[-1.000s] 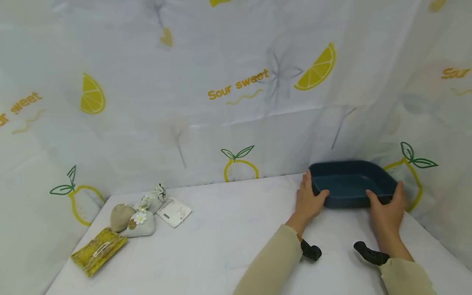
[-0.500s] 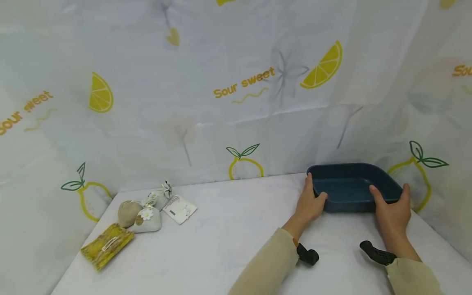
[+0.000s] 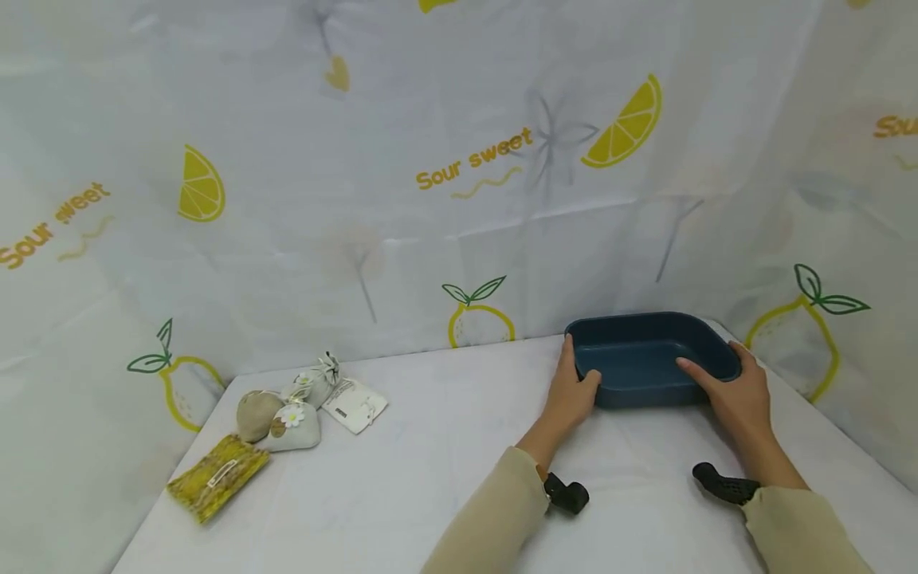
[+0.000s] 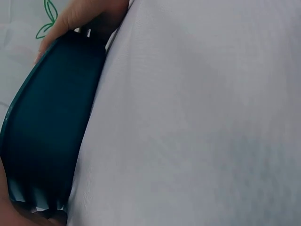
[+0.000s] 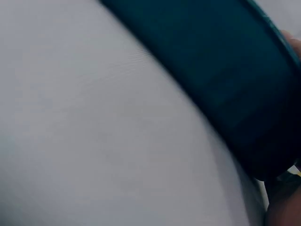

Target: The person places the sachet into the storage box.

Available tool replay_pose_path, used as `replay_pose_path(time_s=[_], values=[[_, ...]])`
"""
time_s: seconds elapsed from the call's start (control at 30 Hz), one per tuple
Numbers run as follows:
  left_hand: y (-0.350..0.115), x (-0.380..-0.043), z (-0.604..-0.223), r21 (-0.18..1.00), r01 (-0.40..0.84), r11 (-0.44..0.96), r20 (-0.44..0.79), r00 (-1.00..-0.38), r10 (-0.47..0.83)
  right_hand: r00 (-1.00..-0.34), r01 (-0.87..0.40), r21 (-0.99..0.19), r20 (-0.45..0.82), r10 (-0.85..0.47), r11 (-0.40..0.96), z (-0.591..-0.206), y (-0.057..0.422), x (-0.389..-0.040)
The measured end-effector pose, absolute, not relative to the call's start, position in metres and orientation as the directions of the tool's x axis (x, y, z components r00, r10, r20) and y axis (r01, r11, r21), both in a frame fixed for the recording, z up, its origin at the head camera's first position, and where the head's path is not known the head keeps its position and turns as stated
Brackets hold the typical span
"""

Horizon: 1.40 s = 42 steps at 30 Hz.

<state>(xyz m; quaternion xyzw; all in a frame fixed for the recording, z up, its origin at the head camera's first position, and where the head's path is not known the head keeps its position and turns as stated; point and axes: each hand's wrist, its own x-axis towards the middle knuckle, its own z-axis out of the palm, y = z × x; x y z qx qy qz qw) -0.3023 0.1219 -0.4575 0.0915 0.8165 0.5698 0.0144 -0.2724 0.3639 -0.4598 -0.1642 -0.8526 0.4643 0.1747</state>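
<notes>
A dark blue rectangular tray (image 3: pixel 649 363) with rounded corners and low walls is at the back right of the table in the head view. My left hand (image 3: pixel 570 395) grips its left end, thumb over the near rim and fingers along the outer side. At the opposite end my right hand (image 3: pixel 739 395) holds the near right corner, its thumb laid over the rim. Nothing lies inside the tray. The left wrist view shows the tray's outer wall (image 4: pixel 51 117) upright just over the white cloth, a hand at each end. Its wall (image 5: pixel 225 70) also fills the right wrist view's upper right.
On the table's left lie small fabric sachets (image 3: pixel 294 426), a beige round one (image 3: pixel 258 414), a white tag (image 3: pixel 355 405) and a yellow patterned pouch (image 3: pixel 218 477). A lemon-printed curtain (image 3: pixel 323 199) rises behind the white table (image 3: pixel 430 462).
Both hands have shifted the tray to the left along the back of the table, away from the right-hand curtain. The head view has turned slightly; the sachets and pouch stay put.
</notes>
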Motion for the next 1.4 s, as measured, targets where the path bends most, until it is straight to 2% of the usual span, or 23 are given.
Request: replay_pose_path(time_s=[0.17, 0.47, 0.77, 1.07, 1.4], values=[[0.103, -0.304, -0.456, 0.938, 0.142, 0.317, 0.095, -0.983, 0.158, -0.917, 0.073, -0.845, 0.152, 0.369, 0.53, -0.459, 0.35, -0.277], [0.073, -0.307, -0.456, 0.947, 0.155, 0.283, 0.113, -0.981, 0.159, -0.928, 0.065, -0.829, 0.154, 0.34, 0.556, -0.456, 0.325, -0.278], [0.02, -0.316, -0.465, 0.958, 0.195, 0.212, 0.16, -0.972, 0.172, -0.955, 0.022, -0.81, 0.156, 0.251, 0.586, -0.458, 0.289, -0.279], [-0.014, -0.312, -0.466, 0.959, 0.179, 0.218, 0.143, -0.975, 0.172, -0.983, -0.006, -0.8, 0.114, 0.141, 0.6, -0.455, 0.267, -0.28], [-0.046, -0.306, -0.468, 0.964, 0.171, 0.205, 0.138, -0.976, 0.167, -0.989, -0.025, -0.787, 0.108, 0.097, 0.617, -0.455, 0.242, -0.282]])
